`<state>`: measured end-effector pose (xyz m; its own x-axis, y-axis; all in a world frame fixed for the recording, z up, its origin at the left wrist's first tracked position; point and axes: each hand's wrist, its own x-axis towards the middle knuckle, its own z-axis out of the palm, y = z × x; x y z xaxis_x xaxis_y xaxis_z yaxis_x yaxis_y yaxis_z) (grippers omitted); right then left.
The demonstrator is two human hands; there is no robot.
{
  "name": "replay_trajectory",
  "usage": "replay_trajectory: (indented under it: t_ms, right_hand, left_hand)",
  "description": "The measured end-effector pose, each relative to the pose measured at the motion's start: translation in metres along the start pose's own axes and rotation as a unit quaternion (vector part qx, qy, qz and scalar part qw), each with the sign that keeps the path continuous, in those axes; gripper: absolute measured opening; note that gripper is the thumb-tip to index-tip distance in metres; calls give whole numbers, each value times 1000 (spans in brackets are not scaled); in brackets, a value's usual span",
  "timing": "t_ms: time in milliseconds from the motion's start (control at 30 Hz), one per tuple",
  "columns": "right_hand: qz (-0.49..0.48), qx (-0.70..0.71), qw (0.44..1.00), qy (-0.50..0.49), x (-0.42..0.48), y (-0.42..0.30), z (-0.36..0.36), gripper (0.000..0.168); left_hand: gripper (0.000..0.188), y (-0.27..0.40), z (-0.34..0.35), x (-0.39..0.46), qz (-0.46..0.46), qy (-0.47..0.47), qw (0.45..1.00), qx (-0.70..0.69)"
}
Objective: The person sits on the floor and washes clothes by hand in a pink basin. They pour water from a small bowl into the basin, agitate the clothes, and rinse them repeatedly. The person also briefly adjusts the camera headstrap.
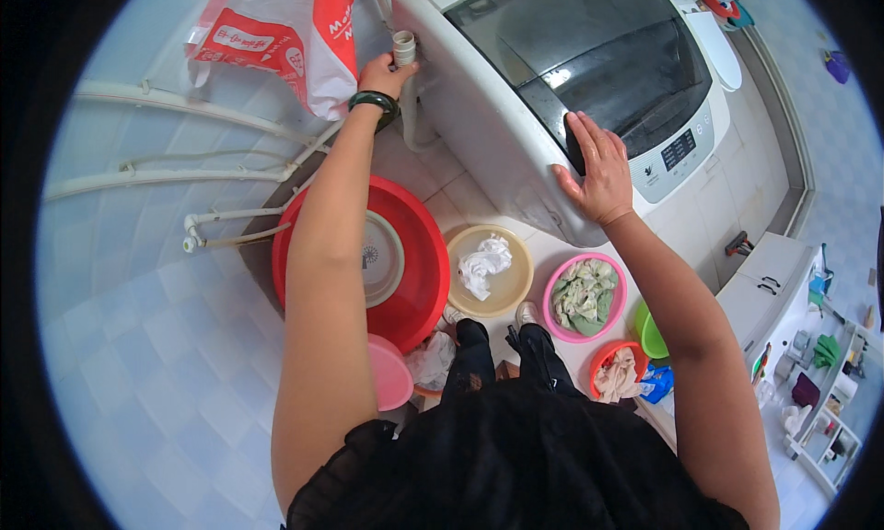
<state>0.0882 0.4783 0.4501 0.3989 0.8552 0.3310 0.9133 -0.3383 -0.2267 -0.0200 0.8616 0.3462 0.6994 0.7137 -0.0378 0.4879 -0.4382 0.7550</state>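
A white top-loading washing machine (476,115) stands before me, its dark see-through lid (587,53) down. My left hand (385,75) grips the pale end of a drain hose (405,48) at the machine's left side; the hose's lower part hangs below it. A dark green bangle (373,102) is around my left wrist. On the machine's near top edge, by the lid's corner, my right hand (599,167) rests with its thumb apart from the fingers. A dark patch shows beside that palm, and I cannot tell what it is.
A red tub (431,274), a cream basin (526,281) with white cloth in water, and a pink basin (623,281) with green cloth stand on the floor. White wall pipes (207,178) run at left, below a red and white plastic bag (276,53). A white cabinet (760,281) stands at right.
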Motion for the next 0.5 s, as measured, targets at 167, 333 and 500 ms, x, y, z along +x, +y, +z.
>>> replay_trajectory:
  t_ms: [167, 333, 500]
  right_hand:
    - [2, -4, 1000, -7, 0, 0, 0, 69]
    - [1, -4, 1000, -4, 1, -1, 0, 68]
    - [0, -6, 1000, -7, -1, 0, 1, 69]
  left_hand:
    - [42, 1, 6, -5, -1, 48, 999, -15]
    - [41, 0, 11, -11, -40, 36, 997, -54]
    - [44, 4, 20, -10, -24, 74, 996, -43]
